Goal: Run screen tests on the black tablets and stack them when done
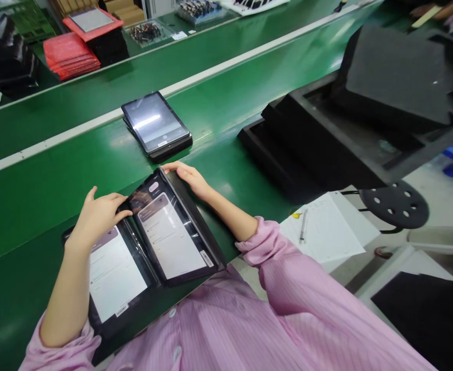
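Near the bench's front edge, a tablet with a lit screen (172, 232) is tilted, a barcode label at its lower right corner. My left hand (99, 214) has its thumb and fingers closed at that tablet's upper left corner. My right hand (190, 178) grips its upper right corner, with some fingers hidden behind the edge. Beneath my left forearm is a second lit tablet (118, 273), also labelled. The two tablets lie side by side, their near edges touching or overlapping; I cannot tell which. Beyond my hands sits a small stack of tablets (157, 123).
Black foam trays (288, 139) are piled on the right. Below them are white papers with a pen (302, 226) and a black stool (396, 203). Red pouches (70, 54) lie on the far bench. At the top right, another person's hand (423, 11) is partly visible.
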Tool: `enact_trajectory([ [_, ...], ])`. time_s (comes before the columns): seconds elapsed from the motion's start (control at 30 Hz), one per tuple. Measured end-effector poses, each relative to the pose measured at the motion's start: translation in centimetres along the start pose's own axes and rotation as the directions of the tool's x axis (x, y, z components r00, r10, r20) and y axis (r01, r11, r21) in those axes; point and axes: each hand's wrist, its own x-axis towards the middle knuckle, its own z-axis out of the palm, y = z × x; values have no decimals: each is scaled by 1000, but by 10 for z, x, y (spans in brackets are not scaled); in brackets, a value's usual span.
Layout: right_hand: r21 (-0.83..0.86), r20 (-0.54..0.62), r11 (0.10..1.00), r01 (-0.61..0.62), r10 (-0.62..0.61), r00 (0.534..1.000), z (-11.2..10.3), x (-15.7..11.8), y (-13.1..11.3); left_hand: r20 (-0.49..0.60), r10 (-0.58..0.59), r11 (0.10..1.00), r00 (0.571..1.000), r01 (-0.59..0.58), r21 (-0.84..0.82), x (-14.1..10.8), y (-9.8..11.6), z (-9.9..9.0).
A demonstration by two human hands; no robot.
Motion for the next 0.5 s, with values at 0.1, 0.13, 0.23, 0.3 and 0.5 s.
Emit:
enact_trajectory([
  [0.1, -42, -37, 999, -7, 6, 999, -5, 1, 4, 2, -9, 1000, 1000, 9, -22, 0, 0, -1],
  [0.13, -84, -54, 996, 0, -5, 999, -7, 2, 6, 3, -12, 1000, 1000, 12, -28, 0, 1, -2],
  [0.23, -296, -114, 955, -14, -21, 993, -15, 3, 10, 14, -25, 999, 1000, 25, -45, 2, 6, -4],
  [0.3, -463, -152, 885, -48, -26, 988, -18, 3, 12, 25, -37, 997, 999, 38, -71, 2, 9, -7],
  [0.5, -715, 66, 678, 170, -176, 982, -15, -7, 3, 172, -214, 916, 962, 259, -306, -15, -14, -22],
])
